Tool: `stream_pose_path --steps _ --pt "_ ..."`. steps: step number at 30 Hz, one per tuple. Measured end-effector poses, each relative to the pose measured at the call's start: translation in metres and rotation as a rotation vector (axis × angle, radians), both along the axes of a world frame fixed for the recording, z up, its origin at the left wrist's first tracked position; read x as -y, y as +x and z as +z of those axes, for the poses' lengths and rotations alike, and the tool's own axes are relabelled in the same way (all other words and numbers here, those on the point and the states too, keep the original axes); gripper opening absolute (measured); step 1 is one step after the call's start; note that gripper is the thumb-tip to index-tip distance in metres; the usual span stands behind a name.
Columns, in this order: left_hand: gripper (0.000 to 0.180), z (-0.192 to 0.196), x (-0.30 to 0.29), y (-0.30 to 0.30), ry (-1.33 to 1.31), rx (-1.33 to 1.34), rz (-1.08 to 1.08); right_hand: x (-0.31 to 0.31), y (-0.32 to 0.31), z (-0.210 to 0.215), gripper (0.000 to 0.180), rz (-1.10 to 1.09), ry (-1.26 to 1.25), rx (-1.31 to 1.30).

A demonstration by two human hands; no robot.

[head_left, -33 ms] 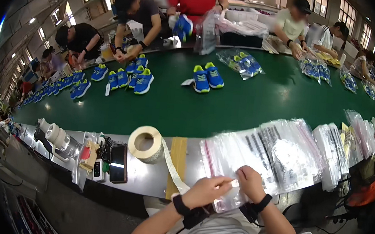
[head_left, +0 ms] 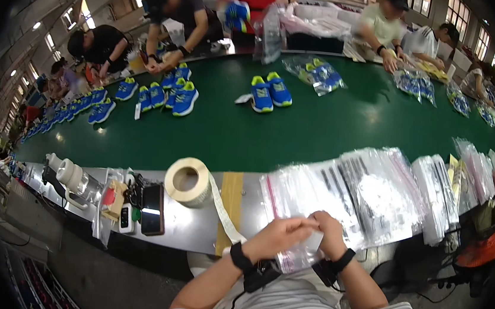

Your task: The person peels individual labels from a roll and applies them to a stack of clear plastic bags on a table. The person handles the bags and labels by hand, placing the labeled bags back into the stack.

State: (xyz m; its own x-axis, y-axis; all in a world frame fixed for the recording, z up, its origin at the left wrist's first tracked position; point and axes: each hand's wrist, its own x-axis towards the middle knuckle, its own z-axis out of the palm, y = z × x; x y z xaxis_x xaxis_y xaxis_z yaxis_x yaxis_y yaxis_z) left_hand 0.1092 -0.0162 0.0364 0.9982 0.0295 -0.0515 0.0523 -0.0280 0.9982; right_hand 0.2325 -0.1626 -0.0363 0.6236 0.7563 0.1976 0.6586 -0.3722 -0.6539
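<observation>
My left hand (head_left: pixel 282 238) reaches in from the left, its fingers drawn together and their tips meeting the fingers of my right hand (head_left: pixel 328 232). The right hand is closed, and a small white label (head_left: pixel 315 240) shows at its fingers, between the two hands; the exact grip is partly hidden. Both hands are over the near edge of a spread stack of clear plastic bags (head_left: pixel 295 189) with pink seal strips. Left of them stands a roll of white labels (head_left: pixel 187 182), its loose strip (head_left: pixel 223 212) running toward my left wrist.
Beyond the metal ledge (head_left: pixel 192 232) lies a green conveyor belt (head_left: pixel 213 139) with blue-and-lime sneakers (head_left: pixel 270 92) and bagged pairs (head_left: pixel 318 75). A phone (head_left: pixel 153 210), a clear jug (head_left: pixel 78 183) and more bags (head_left: pixel 434 196) line the ledge. Co-workers stand opposite; an orange fan (head_left: pixel 483 247) is at right.
The white label between my hands shows more plainly, and my left fingers overlap the right ones more. The whole view has shifted slightly. Across the belt, the person in red has turned a sneaker.
</observation>
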Motion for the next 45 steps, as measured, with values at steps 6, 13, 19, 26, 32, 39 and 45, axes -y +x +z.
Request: stream_pose_path --steps 6,13,19,26,32,39,45 --pt "0.036 -0.106 0.000 0.056 -1.031 -0.146 0.083 0.004 0.015 0.015 0.020 -0.249 0.369 -0.813" --pt "0.030 -0.073 0.030 0.082 -0.479 -0.328 0.285 0.041 0.035 0.031 0.022 0.035 0.497 -0.655" --pt "0.066 -0.079 0.006 0.055 -1.220 -0.299 0.018 0.047 0.000 0.038 0.051 0.244 0.141 -0.376" --pt "0.058 -0.037 -0.011 -0.041 -1.066 -0.109 0.022 0.027 -0.023 0.029 0.048 0.198 0.039 0.390" --pt "0.041 -0.079 0.011 -0.024 -0.830 -0.220 0.459 0.036 0.022 0.037 0.010 -0.313 0.420 0.023" --pt "0.037 -0.046 0.032 -0.090 0.188 0.052 0.675 0.213 0.122 0.024 0.024 -0.919 -0.263 0.504" --pt "0.067 -0.064 -0.008 -0.129 0.455 -0.139 1.049 0.131 0.037 0.043 0.015 -0.577 0.141 0.272"
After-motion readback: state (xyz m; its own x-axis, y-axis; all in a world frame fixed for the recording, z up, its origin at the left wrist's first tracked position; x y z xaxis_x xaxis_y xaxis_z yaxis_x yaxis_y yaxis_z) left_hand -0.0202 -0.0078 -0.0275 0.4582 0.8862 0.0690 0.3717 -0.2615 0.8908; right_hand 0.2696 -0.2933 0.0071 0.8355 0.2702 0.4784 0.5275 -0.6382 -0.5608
